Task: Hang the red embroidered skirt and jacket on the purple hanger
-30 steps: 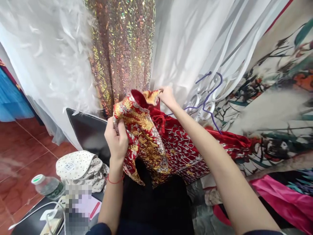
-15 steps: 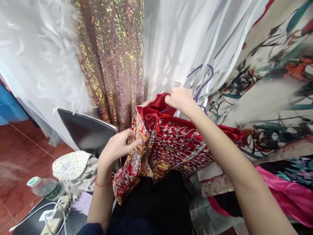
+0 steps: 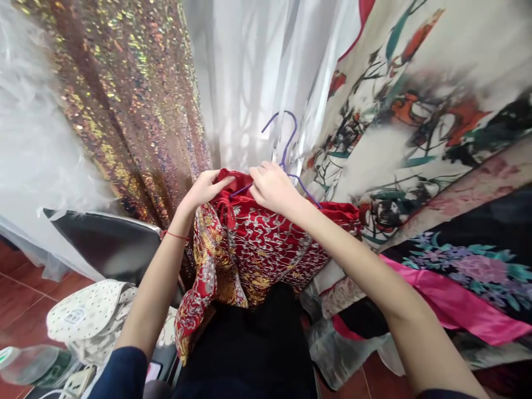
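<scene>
A red embroidered garment (image 3: 270,244) with silver and gold patterns lies across my lap, its red waistband edge uppermost. A purple wire hanger (image 3: 286,141) is partly inside that edge, its hook standing above the cloth. My left hand (image 3: 208,188) grips the red edge at the left, thumb over the fabric. Close beside it, my right hand (image 3: 272,185) is closed at the hanger's left arm and the garment's edge; the fingertips are partly hidden. Red ties (image 3: 226,210) hang just below my left hand.
A sequined curtain-like cloth (image 3: 137,111) and white drapes (image 3: 236,83) hang ahead. Floral fabric (image 3: 415,111) fills the right. At left are a dark chair back (image 3: 108,246), a white dotted bag (image 3: 87,310) and a plastic bottle (image 3: 37,366). Pink cloth (image 3: 449,305) lies right.
My left hand has moved up from the garment's folded side to its red top edge. My right hand is now nearer the left hand, by the hanger. The view has shifted to the right.
</scene>
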`<state>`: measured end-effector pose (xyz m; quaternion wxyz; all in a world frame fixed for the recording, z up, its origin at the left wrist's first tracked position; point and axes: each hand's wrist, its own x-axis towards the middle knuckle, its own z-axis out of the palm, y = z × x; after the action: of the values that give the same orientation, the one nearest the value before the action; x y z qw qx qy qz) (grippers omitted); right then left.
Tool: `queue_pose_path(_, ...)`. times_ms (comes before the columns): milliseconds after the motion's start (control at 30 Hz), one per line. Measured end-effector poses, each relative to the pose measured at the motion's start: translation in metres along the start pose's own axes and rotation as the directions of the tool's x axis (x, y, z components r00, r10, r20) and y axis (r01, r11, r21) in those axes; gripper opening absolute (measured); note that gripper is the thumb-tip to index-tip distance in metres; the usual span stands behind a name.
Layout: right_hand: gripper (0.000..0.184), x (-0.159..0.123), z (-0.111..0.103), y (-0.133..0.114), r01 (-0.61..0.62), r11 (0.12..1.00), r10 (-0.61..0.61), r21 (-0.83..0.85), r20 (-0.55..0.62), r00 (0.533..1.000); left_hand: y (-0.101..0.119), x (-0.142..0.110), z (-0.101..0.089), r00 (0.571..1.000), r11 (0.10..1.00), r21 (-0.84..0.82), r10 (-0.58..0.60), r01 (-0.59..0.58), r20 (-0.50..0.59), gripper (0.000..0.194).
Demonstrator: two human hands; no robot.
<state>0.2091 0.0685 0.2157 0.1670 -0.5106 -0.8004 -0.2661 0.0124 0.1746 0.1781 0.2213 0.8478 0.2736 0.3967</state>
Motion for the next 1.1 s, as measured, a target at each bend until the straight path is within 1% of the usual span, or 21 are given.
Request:
queue_pose_path(67,0.029,-0.02,-0.007,0.009,0.023,0.994,-0.006,0.107,-0.155,0.988,0.002,0.003,0.003,1.0,0.999,-0.036,0.005,-0.006,-0.022,0.038)
queue_pose_path(100,0.029,-0.032,-0.011,0.016,0.002,0.986,0.037,0.167,-0.231,0.972,0.004,0.005,0.006,0.999,0.999,-0.051,0.015,-0.017,-0.037,0.036)
queue_pose_path(133,0.029,-0.044,-0.015,0.025,-0.045,0.973,0.112,0.228,-0.29,0.951,0.008,0.006,0.008,0.998,0.998,-0.057,0.031,-0.034,-0.055,0.034)
queue_pose_path(167,0.029,-0.055,-0.018,0.034,-0.116,0.951,0.208,0.285,-0.316,0.926,0.013,0.009,0.011,0.997,0.997,-0.061,0.047,-0.05,-0.063,0.032)
queue_pose_path(200,0.028,-0.066,-0.02,0.045,-0.199,0.92,0.305,0.338,-0.296,0.905,0.018,0.012,0.013,0.997,0.996,-0.07,0.058,-0.062,-0.058,0.031)
queue_pose_path(233,0.028,-0.074,-0.021,0.057,-0.282,0.878,0.385,0.388,-0.221,0.896,0.025,0.016,0.015,0.997,0.994,-0.091,0.064,-0.068,-0.042,0.031)
queue_pose_path(267,0.027,-0.08,-0.022,0.068,-0.354,0.826,0.433,0.439,-0.09,0.897,0.033,0.021,0.015,0.998,0.99,-0.122,0.062,-0.064,-0.023,0.032)
queue_pose_path(300,0.026,-0.084,-0.022,0.08,-0.415,0.764,0.437,0.495,0.076,0.896,0.04,0.027,0.016,0.999,0.986,-0.162,0.049,-0.049,-0.004,0.032)
queue_pose_path(333,0.026,-0.086,-0.021,0.09,-0.464,0.691,0.395,0.554,0.248,0.884,0.046,0.033,0.015,1.0,0.978,-0.207,0.024,-0.022,0.009,0.033)
queue_pose_path(367,0.026,-0.086,-0.02,0.098,-0.502,0.615,0.317,0.609,0.392,0.864,0.052,0.038,0.015,1.0,0.968,-0.251,-0.012,0.018,0.025,0.033)
queue_pose_path(400,0.027,-0.085,-0.018,0.105,-0.528,0.54,0.23,0.655,0.489,0.842,0.056,0.043,0.015,0.997,0.955,-0.288,-0.055,0.067,0.053,0.033)
queue_pose_path(433,0.03,-0.082,-0.016,0.108,-0.544,0.48,0.158,0.688,0.542,0.825,0.059,0.047,0.016,0.989,0.939,-0.317,-0.105,0.131,0.1,0.033)
queue_pose_path(467,0.034,-0.079,-0.013,0.11,-0.551,0.441,0.116,0.709,0.564,0.818,0.06,0.049,0.018,0.973,0.919,-0.333,-0.161,0.209,0.167,0.032)
queue_pose_path(533,0.042,-0.074,-0.006,0.107,-0.55,0.41,0.096,0.728,0.565,0.82,0.058,0.048,0.024,0.917,0.867,-0.339,-0.27,0.365,0.295,0.029)
queue_pose_path(567,0.045,-0.073,-0.002,0.104,-0.545,0.397,0.098,0.739,0.556,0.826,0.057,0.045,0.028,0.889,0.839,-0.339,-0.316,0.425,0.331,0.028)
queue_pose_path(633,0.052,-0.071,0.006,0.098,-0.527,0.359,0.1,0.77,0.53,0.842,0.054,0.037,0.035,0.866,0.8,-0.357,-0.378,0.483,0.327,0.03)
queue_pose_path(733,0.059,-0.071,0.015,0.096,-0.506,0.301,0.075,0.808,0.509,0.857,0.057,0.026,0.042,0.868,0.761,-0.42,-0.409,0.495,0.281,0.031)
queue_pose_path(833,0.056,-0.068,0.017,0.1,-0.51,0.285,0.043,0.811,0.521,0.853,0.064,0.026,0.044,0.87,0.708,-0.506,-0.417,0.492,0.261,0.025)
queue_pose_path(900,0.046,-0.065,0.016,0.101,-0.51,0.29,0.007,0.81,0.531,0.847,0.069,0.031,0.046,0.901,0.709,-0.557,-0.363,0.432,0.237,0.024)
queue_pose_path(1000,0.036,-0.061,0.015,0.102,-0.493,0.305,-0.038,0.815,0.528,0.848,0.073,0.039,0.051,0.951,0.761,-0.572,-0.217,0.306,0.22,0.027)
queue_pose_path(1100,0.037,-0.063,0.015,0.102,-0.503,0.33,-0.034,0.799,0.543,0.839,0.074,0.041,0.052,0.966,0.821,-0.52,-0.138,0.235,0.219,0.029)
